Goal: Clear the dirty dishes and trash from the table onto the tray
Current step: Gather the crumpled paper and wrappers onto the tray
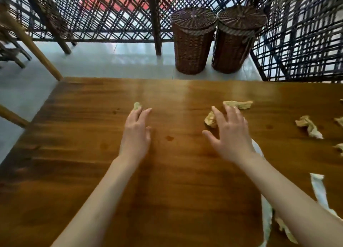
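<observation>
Both my hands reach out over a brown wooden table. My left hand lies flat with straight fingers, its fingertips touching a small crumpled paper scrap. My right hand is spread open above the table, between a crumpled brown paper ball at its left and a longer torn paper piece at its fingertips. Another crumpled napkin lies further right. White paper strips lie under and beside my right forearm. No tray or dishes are in view.
Two lidded wicker baskets stand on the pale floor beyond the table's far edge, before a dark lattice fence. Wooden chair legs stand at the far left. More paper scraps sit at the right edge.
</observation>
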